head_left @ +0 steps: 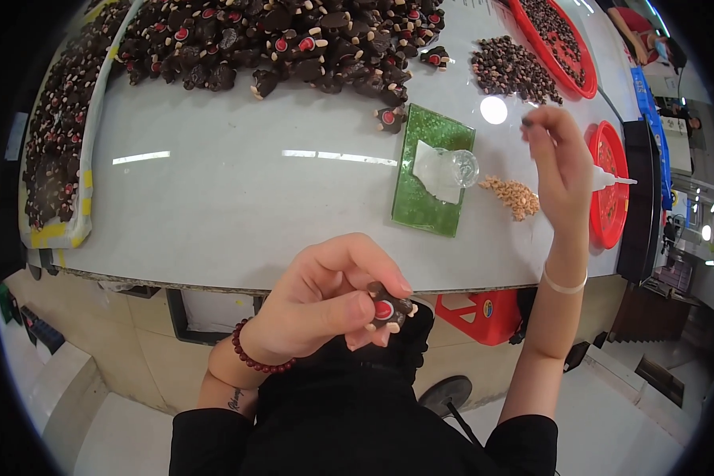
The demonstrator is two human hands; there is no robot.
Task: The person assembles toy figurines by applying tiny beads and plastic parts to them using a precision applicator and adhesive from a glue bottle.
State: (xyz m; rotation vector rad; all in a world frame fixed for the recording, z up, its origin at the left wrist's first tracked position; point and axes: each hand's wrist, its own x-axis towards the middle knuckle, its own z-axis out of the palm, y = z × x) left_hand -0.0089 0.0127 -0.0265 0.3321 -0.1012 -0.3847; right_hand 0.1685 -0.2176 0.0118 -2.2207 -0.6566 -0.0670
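Evidently, the left hand [317,289] pinches the dark figurine [394,314] before the table [238,206], perhaps to keep its red-marked face exposed; the right hand [563,170] has fingertips closed on a small dark piece [526,123].

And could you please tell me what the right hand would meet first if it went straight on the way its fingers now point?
Most likely the right hand would meet the heap of small dark pieces, though the hand's height above the table is unclear.
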